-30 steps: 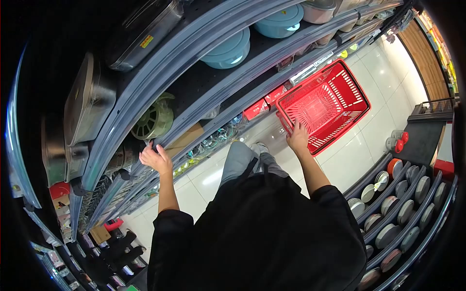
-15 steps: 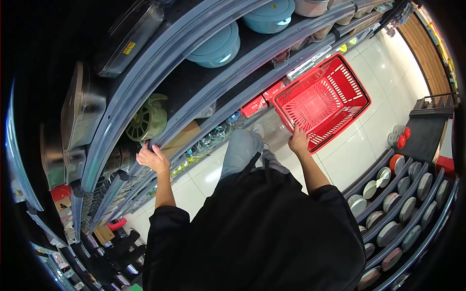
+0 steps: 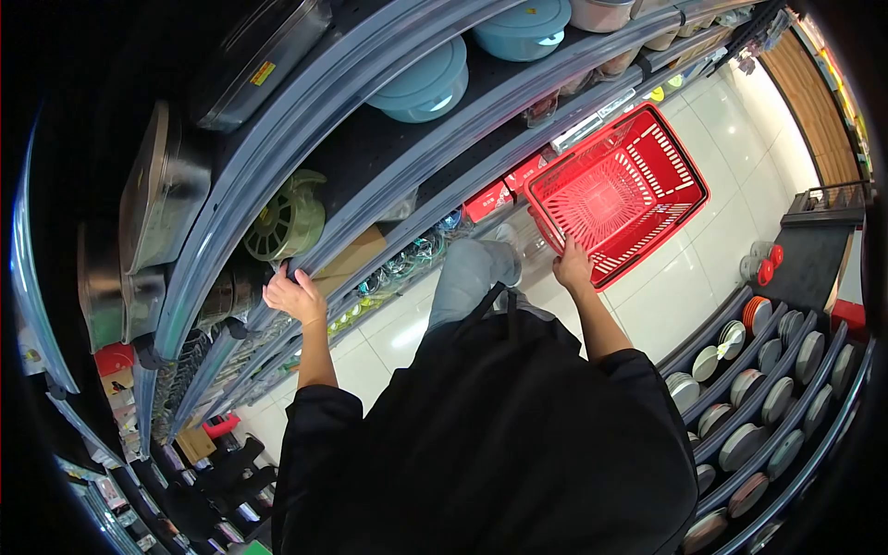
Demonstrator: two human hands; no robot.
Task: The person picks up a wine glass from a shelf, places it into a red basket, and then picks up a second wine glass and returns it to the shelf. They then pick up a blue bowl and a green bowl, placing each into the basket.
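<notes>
My right hand grips the near rim of a red plastic shopping basket, its slotted inside showing no goods. On the other side, my left hand is at the front edge of a grey shelf, thumb and index finger apart and the other fingers bent. Just beyond its fingertips, a pale green plastic item with a spoked round face lies on that shelf. Light blue lidded pots stand farther along the shelving.
Metal lidded containers fill the upper left shelves. Red boxes sit on a low shelf beside the basket. Plates stand in racks at the lower right. Pale floor tiles run along the aisle.
My left index finger has drawn back from the green item to the shelf edge. The view has shifted slightly. My right hand keeps its hold on the basket.
</notes>
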